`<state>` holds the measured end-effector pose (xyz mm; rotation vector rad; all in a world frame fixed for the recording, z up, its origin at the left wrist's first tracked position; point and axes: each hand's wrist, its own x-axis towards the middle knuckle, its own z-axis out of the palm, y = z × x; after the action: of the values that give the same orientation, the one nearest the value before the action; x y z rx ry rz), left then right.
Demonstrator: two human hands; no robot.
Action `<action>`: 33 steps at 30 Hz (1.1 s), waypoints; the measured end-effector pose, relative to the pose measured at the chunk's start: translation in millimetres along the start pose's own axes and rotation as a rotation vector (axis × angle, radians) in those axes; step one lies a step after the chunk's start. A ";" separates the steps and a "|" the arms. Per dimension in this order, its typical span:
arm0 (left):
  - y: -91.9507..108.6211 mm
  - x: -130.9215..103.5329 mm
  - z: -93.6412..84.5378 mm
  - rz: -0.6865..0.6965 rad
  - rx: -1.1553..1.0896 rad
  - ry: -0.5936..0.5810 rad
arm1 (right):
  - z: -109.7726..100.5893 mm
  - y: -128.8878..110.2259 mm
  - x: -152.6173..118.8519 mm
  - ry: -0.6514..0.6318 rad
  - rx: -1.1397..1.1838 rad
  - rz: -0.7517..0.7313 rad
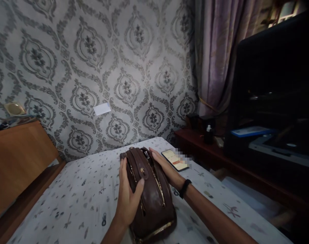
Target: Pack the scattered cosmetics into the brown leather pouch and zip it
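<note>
A dark brown leather bag (pixel 154 189) with gold zippers and a strap with a gold stud rests on the bed, between my two hands. My left hand (pixel 130 193) grips its left side, fingers along the edge and thumb on top near the strap. Against the right side presses my right hand (pixel 167 167), its fingers stretched forward along the bag and its thumb not visible. A black band circles my right wrist. Beyond that hand lies a phone (pixel 173 159) with a lit screen, partly pixelated.
A patterned white sheet (pixel 75 200) covers the bed. At the left stands a wooden headboard (pixel 24 159). To the right, a dark red cabinet (pixel 195 139) bears a small pump bottle (pixel 208 134) and a large black screen (pixel 271 84). Patterned wallpaper and a purple curtain (pixel 215 51) are behind.
</note>
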<state>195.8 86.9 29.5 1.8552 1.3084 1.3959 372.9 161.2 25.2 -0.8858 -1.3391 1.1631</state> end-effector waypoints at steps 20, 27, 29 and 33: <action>-24.6 60.9 -0.7 -0.190 -0.177 0.115 | 3.9 -7.1 35.2 -0.224 -0.217 0.020; -40.5 73.3 -2.6 -0.223 -0.202 0.130 | 11.3 -12.5 53.0 -0.291 -0.221 -0.022; -46.7 80.3 -6.2 -0.232 -0.248 0.143 | 11.4 -15.6 53.1 -0.284 -0.223 -0.006; -71.9 114.8 -13.3 -0.429 -0.331 0.103 | 13.7 -22.0 54.6 -0.258 -0.238 0.012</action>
<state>157.5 217.5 29.7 1.2157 1.3306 1.3828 355.3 206.4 61.3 -0.9359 -1.7118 1.1722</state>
